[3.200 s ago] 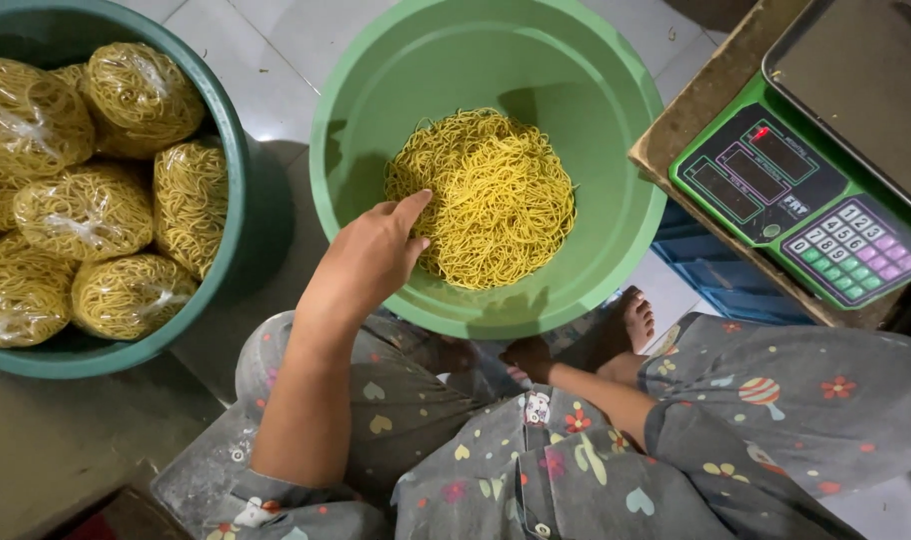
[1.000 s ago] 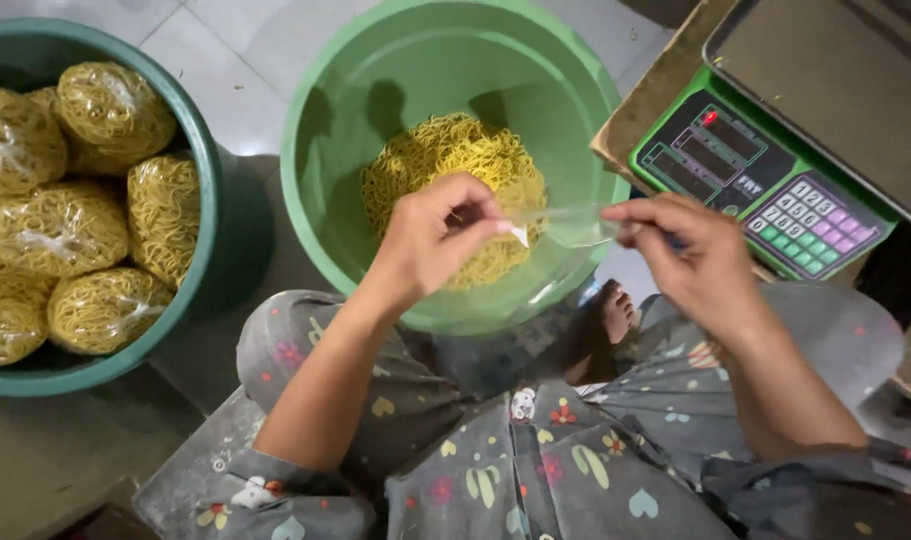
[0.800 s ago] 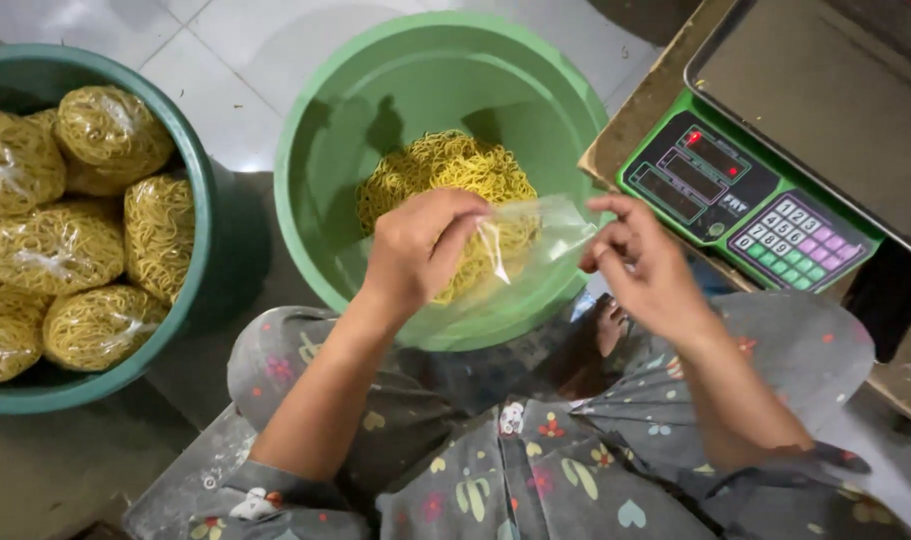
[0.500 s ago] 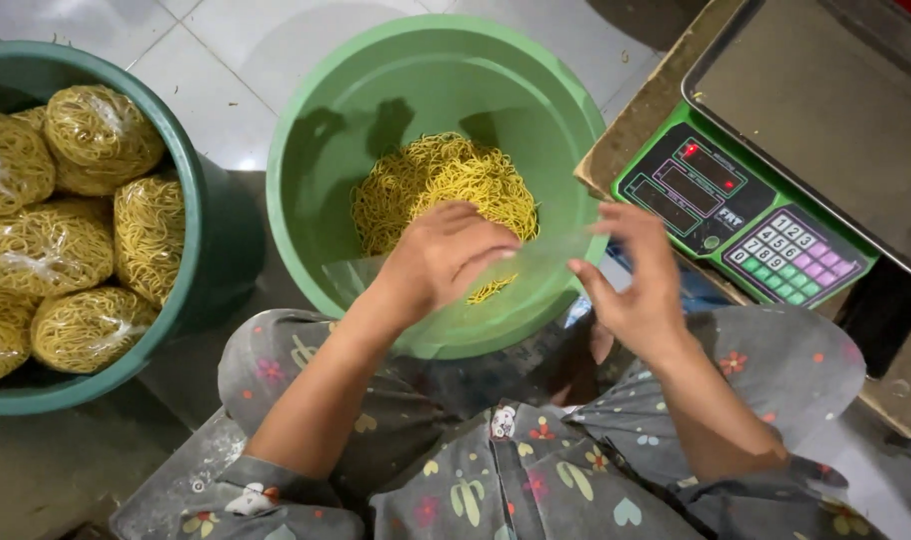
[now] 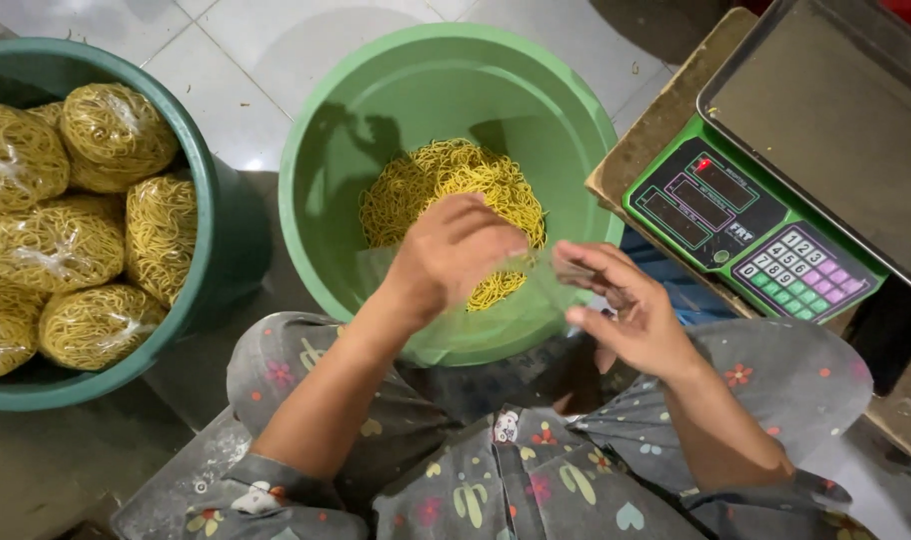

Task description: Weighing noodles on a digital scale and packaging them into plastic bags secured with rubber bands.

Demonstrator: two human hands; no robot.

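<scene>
The left hand (image 5: 456,250) hangs over the near rim of a light green basin (image 5: 356,110), fingers curled and pinching one edge of a clear plastic bag (image 5: 531,285). The right hand (image 5: 626,315) sits just to the right of it, beside the basin's near right rim, fingers narrowed on the bag's opposite edge. The bag is stretched between both hands, over the near part of the basin; it is thin and see-through, so its full outline cannot be told.

Inside the light green basin lies a loose heap of yellow noodles (image 5: 446,190), partly behind the left hand.

At the left stands a darker green tub (image 5: 211,200) on the tiled floor (image 5: 246,60), filled with noodle portions (image 5: 96,140) packed in clear bags, touching one another.

At the right, an electronic scale (image 5: 746,225) with a green keypad panel and a dark metal tray rests on a wooden counter (image 5: 636,155), just beside the light green basin.

The person's lap, in grey flowered cloth, fills the near edge.
</scene>
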